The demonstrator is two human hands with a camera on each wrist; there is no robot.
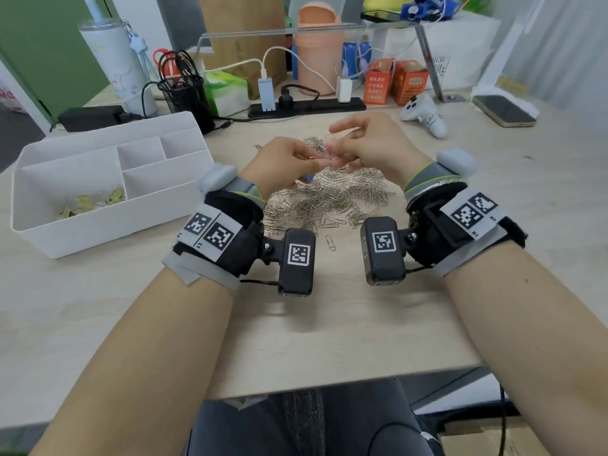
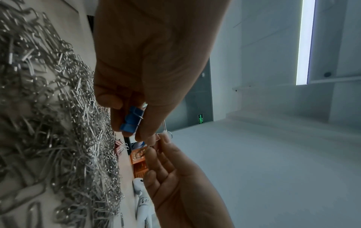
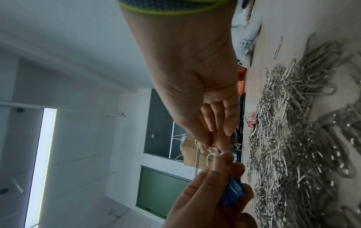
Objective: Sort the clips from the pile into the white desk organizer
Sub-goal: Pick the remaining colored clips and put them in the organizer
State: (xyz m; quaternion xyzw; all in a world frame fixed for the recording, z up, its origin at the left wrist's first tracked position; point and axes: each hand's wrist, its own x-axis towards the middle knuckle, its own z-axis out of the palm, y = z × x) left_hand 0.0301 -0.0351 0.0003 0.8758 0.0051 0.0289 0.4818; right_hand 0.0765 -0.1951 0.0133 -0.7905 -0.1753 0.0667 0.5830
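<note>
A wide pile of silver paper clips (image 1: 329, 195) lies on the wooden desk, with both hands raised just above its far side. My left hand (image 1: 309, 162) keeps blue binder clips (image 2: 132, 120) tucked in its curled fingers, and its thumb and forefinger touch a wire handle. My right hand (image 1: 342, 149) pinches a small pink binder clip (image 3: 213, 148) at its fingertips, right against the left fingertips. Another pink binder clip (image 3: 252, 121) lies at the pile's far edge. The white desk organizer (image 1: 98, 232) stands to the left, with yellow clips (image 1: 92, 202) in its front left compartment.
A black mesh pen holder (image 1: 184, 90), a power strip (image 1: 306, 106) with plugged chargers, a white controller (image 1: 424, 115) and a phone (image 1: 503, 110) line the desk's far side. A single paper clip (image 1: 330, 242) lies between the wrists. The desk's front edge runs near my lap.
</note>
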